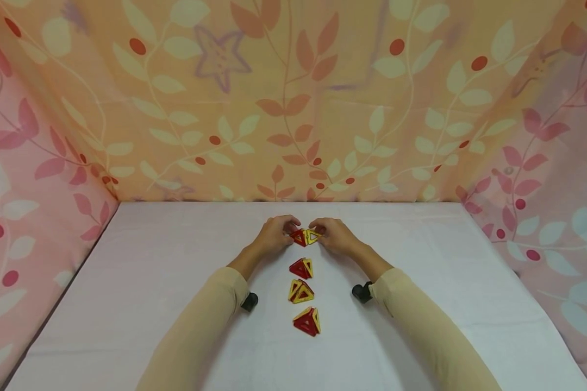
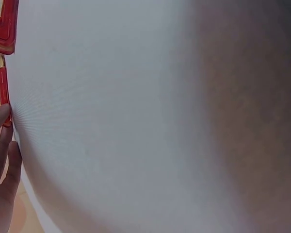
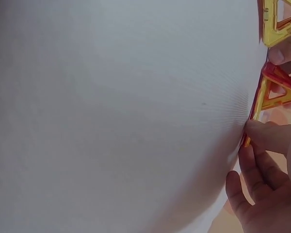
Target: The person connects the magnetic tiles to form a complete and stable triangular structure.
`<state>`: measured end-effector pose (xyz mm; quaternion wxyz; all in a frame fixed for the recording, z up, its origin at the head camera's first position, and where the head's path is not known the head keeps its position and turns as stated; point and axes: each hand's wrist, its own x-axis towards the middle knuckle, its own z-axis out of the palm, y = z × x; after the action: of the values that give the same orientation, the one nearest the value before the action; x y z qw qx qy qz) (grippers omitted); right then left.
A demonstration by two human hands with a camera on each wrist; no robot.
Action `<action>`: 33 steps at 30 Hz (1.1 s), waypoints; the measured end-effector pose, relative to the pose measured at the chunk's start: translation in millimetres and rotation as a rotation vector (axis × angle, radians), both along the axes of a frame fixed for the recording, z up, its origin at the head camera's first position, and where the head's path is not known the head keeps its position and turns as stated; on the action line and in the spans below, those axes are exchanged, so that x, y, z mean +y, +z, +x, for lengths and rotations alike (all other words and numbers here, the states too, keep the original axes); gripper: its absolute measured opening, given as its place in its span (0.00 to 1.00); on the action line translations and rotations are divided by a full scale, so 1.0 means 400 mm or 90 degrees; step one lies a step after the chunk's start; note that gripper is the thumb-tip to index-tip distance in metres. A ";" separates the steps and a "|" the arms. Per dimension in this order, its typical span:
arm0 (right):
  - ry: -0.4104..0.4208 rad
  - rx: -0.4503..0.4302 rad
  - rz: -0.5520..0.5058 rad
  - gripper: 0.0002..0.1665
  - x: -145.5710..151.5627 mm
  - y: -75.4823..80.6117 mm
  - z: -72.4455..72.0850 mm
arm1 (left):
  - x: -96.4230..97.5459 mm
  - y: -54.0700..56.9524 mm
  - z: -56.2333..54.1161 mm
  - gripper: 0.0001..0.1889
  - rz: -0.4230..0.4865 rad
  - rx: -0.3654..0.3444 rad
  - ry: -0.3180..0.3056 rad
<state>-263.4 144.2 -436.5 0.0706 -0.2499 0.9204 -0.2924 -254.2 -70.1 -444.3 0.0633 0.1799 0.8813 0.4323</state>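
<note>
At the far end of a column of pieces, my left hand point(image 1: 275, 234) pinches a red triangular magnetic tile point(image 1: 299, 238) by its outer side. Opposite it, my right hand point(image 1: 338, 237) pinches a yellow triangular magnetic tile point(image 1: 313, 236). The two tiles meet between the hands, low over the table. In the left wrist view, the left thumb lies on the red tile point(image 2: 5, 92). The right wrist view has the right thumb and fingers on the edge of a yellow tile point(image 3: 256, 112), with red parts beside it.
Three small red and yellow tile pyramids line up nearer the body: one point(image 1: 300, 268) closest to the hands, a second point(image 1: 301, 291) behind it, a third point(image 1: 307, 321) nearest me. A white cloth covers the table point(image 1: 176, 244). Patterned fabric walls point(image 1: 293, 108) enclose the back and sides.
</note>
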 end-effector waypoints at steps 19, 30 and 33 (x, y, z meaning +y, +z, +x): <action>0.035 -0.014 -0.044 0.26 0.001 0.022 -0.002 | -0.003 0.007 0.005 0.20 0.000 0.017 -0.001; 0.042 -0.015 -0.067 0.23 -0.015 0.033 0.003 | -0.001 0.010 0.007 0.19 0.001 0.011 0.002; 0.041 -0.016 -0.067 0.23 -0.018 0.031 0.003 | -0.001 0.007 0.006 0.19 0.002 0.004 0.003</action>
<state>-262.0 137.1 -424.0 0.0783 -0.2791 0.8942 -0.3412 -251.7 -70.5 -441.4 0.0591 0.1789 0.8814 0.4332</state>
